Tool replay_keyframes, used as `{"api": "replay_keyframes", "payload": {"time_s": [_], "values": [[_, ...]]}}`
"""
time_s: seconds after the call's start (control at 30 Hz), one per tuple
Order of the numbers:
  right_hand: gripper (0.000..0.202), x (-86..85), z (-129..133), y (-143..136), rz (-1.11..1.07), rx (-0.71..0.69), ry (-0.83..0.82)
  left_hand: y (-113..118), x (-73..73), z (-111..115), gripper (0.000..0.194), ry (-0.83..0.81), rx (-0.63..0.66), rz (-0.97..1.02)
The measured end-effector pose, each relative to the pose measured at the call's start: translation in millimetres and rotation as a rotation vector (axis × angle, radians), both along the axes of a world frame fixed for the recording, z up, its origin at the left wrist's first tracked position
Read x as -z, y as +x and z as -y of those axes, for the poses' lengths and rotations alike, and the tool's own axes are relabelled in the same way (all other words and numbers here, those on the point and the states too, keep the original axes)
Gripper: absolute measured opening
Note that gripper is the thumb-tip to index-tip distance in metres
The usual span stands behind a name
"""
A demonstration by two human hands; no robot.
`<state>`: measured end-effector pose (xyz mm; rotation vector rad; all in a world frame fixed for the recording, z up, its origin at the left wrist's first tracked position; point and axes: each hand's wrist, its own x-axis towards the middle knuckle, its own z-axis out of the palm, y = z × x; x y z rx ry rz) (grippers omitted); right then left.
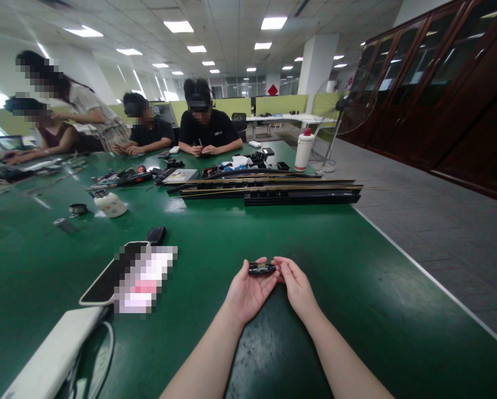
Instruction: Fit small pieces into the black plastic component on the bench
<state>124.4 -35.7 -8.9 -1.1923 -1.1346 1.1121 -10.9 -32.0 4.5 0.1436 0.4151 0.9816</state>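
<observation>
Green table [339, 249] before us. Across it, well beyond both hands, black rails [302, 200] run left to right. Containers: tall white bottle [303, 151] past the rails, red-topped, contents hidden from us; squat white jar [110, 204] to our left, contents unseen; small round tin [78, 209] just beside it, inside too small to read. Left hand [248, 296] palm up, clamped on the part, thumb at its left end, fingers beneath. Right hand [300, 288] at the opposite end, thumb and fingers close together; whether they pinch it, we cannot tell. Part [261, 269]: small, dark, long axis roughly left to right, above the table; left hand is nearer, bearing it.
</observation>
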Motion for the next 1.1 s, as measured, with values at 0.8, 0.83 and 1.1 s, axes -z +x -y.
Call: {"api": "replay_keyframes", "payload": {"time_s": [0.8,0.83,1.1], "values": [[0.019,-5.2,5.9,-3.1,0.306,-0.116,0.204,3.4,-2.3,1.4,0.039,0.041,0.030,0.012],[0.018,-5.9,5.7,-3.2,0.291,-0.119,0.194,3.6,-2.3,1.4,0.039,0.040,0.031,0.011],[0.023,-3.4,2.4,-1.7,0.082,-0.099,0.074,3.6,-2.4,0.9,0.037,0.006,0.015,0.024]]}}
